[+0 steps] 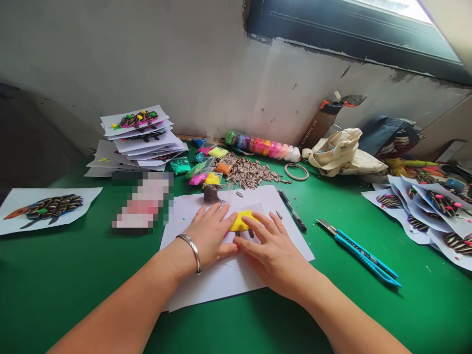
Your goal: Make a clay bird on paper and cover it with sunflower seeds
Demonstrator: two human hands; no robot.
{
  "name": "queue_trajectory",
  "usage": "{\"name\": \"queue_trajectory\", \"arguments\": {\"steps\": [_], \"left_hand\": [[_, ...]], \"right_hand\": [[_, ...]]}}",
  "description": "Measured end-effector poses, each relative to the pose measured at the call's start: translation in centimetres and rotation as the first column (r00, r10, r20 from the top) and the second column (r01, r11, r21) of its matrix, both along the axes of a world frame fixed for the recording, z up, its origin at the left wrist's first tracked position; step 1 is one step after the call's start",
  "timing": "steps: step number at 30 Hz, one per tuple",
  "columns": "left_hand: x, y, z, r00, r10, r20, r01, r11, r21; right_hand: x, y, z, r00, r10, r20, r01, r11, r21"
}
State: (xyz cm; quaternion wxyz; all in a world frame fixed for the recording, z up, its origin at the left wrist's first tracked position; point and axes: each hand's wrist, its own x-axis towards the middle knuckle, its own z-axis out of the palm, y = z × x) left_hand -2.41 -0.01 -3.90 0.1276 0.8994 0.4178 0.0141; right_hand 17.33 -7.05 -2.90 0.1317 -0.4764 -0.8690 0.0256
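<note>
In the head view, on white paper (206,292) near the middle of the green worktop (368,319): a flattened yellow piece (239,223), apparently modelling clay, with short dark leg-like marks (251,233) along its lower edge. Partly hidden between the two grips. Left grip (210,233) unclenched, holding nothing, laid over the paper with spread fingers, index fingertip at the left edge of the yellow. Right grip (275,250) likewise released, with fingertips on or right at the yellow from the other side; exact contact too covered to tell.

To judge by looks, soft, light and a little tacky; easy to dent or smear, hardly slippery. Best pressed with flat fingertips, not pinched; for any lifting, better taken by the paper's bare margin, thin and quick to bend.

Just beyond the left fingers, a packet of dark clay (211,192). Along the paper's right edge, a black pen (292,210) and, farther off, a blue utility knife (361,255). Behind, loose striped seeds (254,172) and small bags of coloured clay (223,168).
</note>
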Motion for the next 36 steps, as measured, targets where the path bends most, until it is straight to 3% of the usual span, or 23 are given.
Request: {"name": "queue_trajectory", "arguments": {"steps": [14, 16, 19, 23, 28, 36], "left_hand": [[0.0, 0.1, 0.1, 1.000, 0.003, -0.005, -0.003, 1.000, -0.004], [0.0, 0.1, 0.0, 1.000, 0.002, 0.015, -0.002, 1.000, 0.000], [0.0, 0.1, 0.1, 1.000, 0.004, 0.007, -0.004, 1.000, -0.014], [0.0, 0.2, 0.5, 1.000, 0.009, -0.027, -0.009, 1.000, -0.027], [-0.1, 0.2, 0.7, 1.000, 0.011, -0.021, -0.011, 0.999, -0.036], [0.1, 0.3, 1.5, 1.000, 0.010, -0.014, -0.012, 0.995, -0.100]], "right_hand": [[0.9, 0.7, -0.1, 0.998, -0.025, -0.062, 0.025, 1.000, 0.006], [1.8, 1.0, -0.3, 0.987, -0.081, -0.141, 0.091, 0.993, 0.071], [3.6, 1.7, -0.6, 0.933, -0.259, -0.251, 0.295, 0.948, 0.121], [4.7, 2.5, -1.1, 0.874, -0.445, -0.196, 0.463, 0.884, 0.058], [4.7, 3.2, -1.9, 0.864, -0.498, -0.068, 0.500, 0.866, 0.001], [5.3, 3.6, -2.7, 0.858, -0.509, -0.067, 0.511, 0.859, 0.023]]}}
